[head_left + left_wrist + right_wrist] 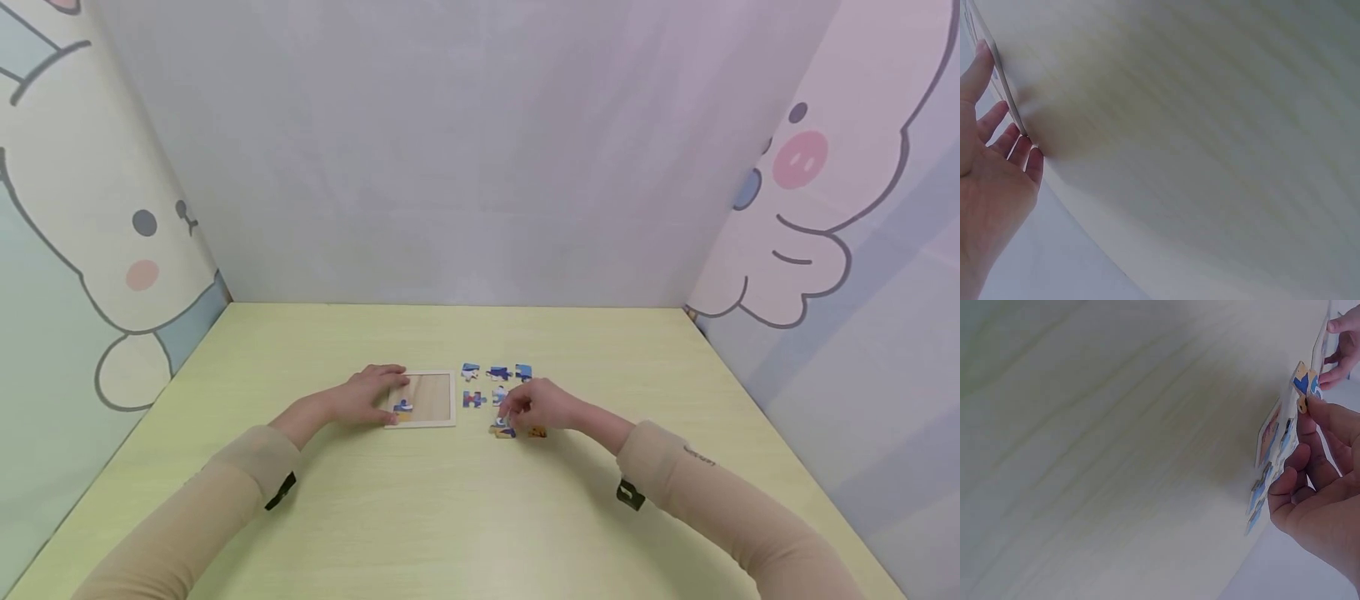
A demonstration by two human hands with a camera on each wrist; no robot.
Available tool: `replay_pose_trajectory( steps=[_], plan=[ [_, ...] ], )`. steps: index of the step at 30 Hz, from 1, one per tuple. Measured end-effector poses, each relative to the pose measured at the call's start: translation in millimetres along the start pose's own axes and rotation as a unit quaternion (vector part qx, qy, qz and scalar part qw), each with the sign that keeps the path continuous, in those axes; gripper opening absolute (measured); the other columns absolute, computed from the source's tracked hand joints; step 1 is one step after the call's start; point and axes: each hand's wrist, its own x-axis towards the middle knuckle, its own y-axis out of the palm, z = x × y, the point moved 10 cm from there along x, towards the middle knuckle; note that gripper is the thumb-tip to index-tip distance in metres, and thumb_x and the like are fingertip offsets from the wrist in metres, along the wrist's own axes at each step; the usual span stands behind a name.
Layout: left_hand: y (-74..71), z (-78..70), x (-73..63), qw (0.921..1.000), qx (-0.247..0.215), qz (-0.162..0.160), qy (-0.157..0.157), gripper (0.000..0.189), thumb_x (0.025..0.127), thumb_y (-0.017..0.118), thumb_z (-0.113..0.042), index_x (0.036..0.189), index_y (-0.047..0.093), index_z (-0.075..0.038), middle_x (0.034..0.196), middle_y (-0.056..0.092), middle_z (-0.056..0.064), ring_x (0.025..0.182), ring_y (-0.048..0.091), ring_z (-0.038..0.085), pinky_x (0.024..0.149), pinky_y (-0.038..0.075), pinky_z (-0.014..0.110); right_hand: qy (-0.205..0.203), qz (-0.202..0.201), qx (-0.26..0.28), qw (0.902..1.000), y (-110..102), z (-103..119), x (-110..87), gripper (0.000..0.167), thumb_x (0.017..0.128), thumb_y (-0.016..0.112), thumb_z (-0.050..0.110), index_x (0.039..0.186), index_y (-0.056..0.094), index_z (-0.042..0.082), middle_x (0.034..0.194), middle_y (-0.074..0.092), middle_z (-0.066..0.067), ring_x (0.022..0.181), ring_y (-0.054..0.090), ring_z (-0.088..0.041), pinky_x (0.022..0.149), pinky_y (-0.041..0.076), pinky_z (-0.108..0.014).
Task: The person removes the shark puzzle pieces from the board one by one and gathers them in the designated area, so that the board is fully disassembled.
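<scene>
My left hand [367, 396] rests on the left side of a shallow wooden puzzle tray [453, 400], thumb at the near corner and fingers at the far edge. Inside the tray's near-left corner lies a blue-and-orange jigsaw piece [403, 408], partly beside the thumb. To the right of the tray, my right hand [542, 404] pinches a jigsaw piece [1302, 381] between thumb and index finger. That piece is yellow with dark blue and stands tilted above the table in the right wrist view. The left wrist view shows relaxed left fingers [1007, 134] along the tray's edge.
Several loose jigsaw pieces lie in rows right of the tray, among them a red-and-blue piece [472, 400], a far blue piece [523, 372] and an orange piece [537, 432] by the right hand. The pale wooden table [420, 517] meets a grey backdrop [450, 208].
</scene>
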Motion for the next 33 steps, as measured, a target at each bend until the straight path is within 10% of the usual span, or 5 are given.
replay_pose_trajectory(
  steps=[16, 33],
  plan=[
    [2.0, 3.0, -0.4, 1.0, 0.005, 0.006, 0.001, 0.072, 0.085, 0.068, -0.04, 0.14, 0.042, -0.003, 0.15, 0.031, 0.018, 0.135, 0.027, 0.041, 0.106, 0.023, 0.063, -0.012, -0.025, -0.054, 0.9981, -3.5, 1.4, 0.4, 0.009, 0.085, 0.068, 0.012, 0.092, 0.072, 0.018, 0.08, 0.063, 0.012, 0.065, 0.05, -0.008, 0.058, 0.043, -0.022],
    [0.2, 4.7, -1.0, 0.9998, -0.001, 0.005, 0.017, 0.072, 0.085, 0.067, -0.044, 0.141, 0.042, -0.005, 0.15, 0.032, 0.017, 0.135, 0.027, 0.04, 0.105, 0.023, 0.063, -0.055, -0.046, -0.05, 0.9962, -28.6, 50.5, 21.7, 0.018, 0.087, 0.068, 0.013, 0.104, 0.071, 0.011, 0.087, 0.064, 0.009, 0.077, 0.051, -0.013, 0.064, 0.044, -0.023]
  ],
)
